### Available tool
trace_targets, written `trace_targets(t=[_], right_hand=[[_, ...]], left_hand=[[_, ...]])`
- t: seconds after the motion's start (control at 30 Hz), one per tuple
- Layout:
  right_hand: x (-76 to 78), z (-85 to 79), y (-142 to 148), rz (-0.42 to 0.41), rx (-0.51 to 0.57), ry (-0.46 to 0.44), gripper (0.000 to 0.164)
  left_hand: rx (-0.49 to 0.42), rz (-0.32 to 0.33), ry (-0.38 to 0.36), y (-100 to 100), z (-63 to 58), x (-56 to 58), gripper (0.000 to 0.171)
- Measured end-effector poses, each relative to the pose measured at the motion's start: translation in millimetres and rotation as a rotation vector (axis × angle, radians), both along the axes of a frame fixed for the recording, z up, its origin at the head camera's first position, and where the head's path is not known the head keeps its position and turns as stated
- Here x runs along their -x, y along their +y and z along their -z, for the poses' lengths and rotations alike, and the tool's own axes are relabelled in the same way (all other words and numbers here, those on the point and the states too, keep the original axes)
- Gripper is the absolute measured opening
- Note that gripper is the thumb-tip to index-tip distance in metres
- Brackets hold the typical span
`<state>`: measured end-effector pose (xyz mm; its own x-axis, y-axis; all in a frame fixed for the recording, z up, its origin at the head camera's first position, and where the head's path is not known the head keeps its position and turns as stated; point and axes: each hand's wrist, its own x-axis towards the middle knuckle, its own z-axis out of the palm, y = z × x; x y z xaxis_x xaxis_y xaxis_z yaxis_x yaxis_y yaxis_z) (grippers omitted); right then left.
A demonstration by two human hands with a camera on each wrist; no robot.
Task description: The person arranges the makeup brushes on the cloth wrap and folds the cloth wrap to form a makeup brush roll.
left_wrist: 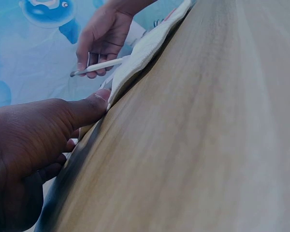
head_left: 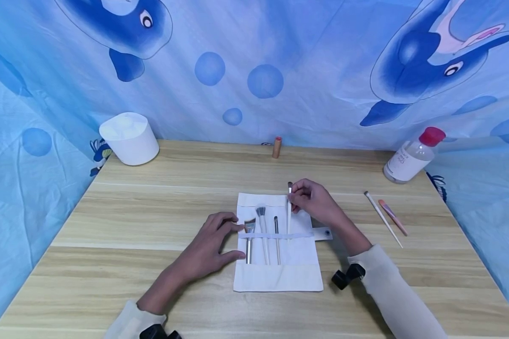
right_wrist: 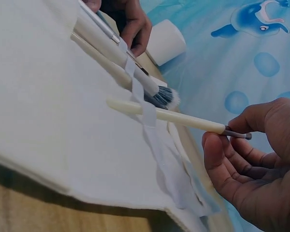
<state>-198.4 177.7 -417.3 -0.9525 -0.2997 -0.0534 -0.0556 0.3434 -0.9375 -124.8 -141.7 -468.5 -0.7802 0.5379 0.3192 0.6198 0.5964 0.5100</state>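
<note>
A white cloth brush roll [head_left: 299,278] lies unfolded on the table, with an elastic band [right_wrist: 152,140] across it. My right hand [head_left: 311,200] pinches a slim white makeup brush [right_wrist: 188,119] near its dark bristle end, between thumb and fingers. The brush's handle passes under the band. My left hand [head_left: 208,242] rests at the roll's left edge, fingers spread apart, its thumb [left_wrist: 94,104] touching the cloth. Left of the pinched brush, a flat wide brush [head_left: 249,228], a fluffy brush [head_left: 262,221] and a small thin brush [head_left: 276,230] sit under the band.
Two loose brushes lie to the right, one white [head_left: 382,219] and one pink [head_left: 392,217]. Behind stand a clear bottle with a red cap [head_left: 411,157], a small brown tube [head_left: 277,148] and a white roll of tissue [head_left: 131,141]. A blue dolphin-print curtain [head_left: 322,94] hangs behind the table.
</note>
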Motion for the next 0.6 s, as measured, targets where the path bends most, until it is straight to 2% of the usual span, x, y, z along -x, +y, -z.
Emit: trace_targets(t=[0.2,0.6], right_hand=[[-2.0,3.3,-0.2,-0.038,0.000,-0.039,0.022],[3.9,-0.9,3.4,-0.094,0.115,-0.131,0.033]], left_hand=[[-0.005,0.000,0.000,0.3,-1.6,-0.9,0.063],[0.002,-0.004,-0.017,-0.1,-1.8,-0.1,0.064]])
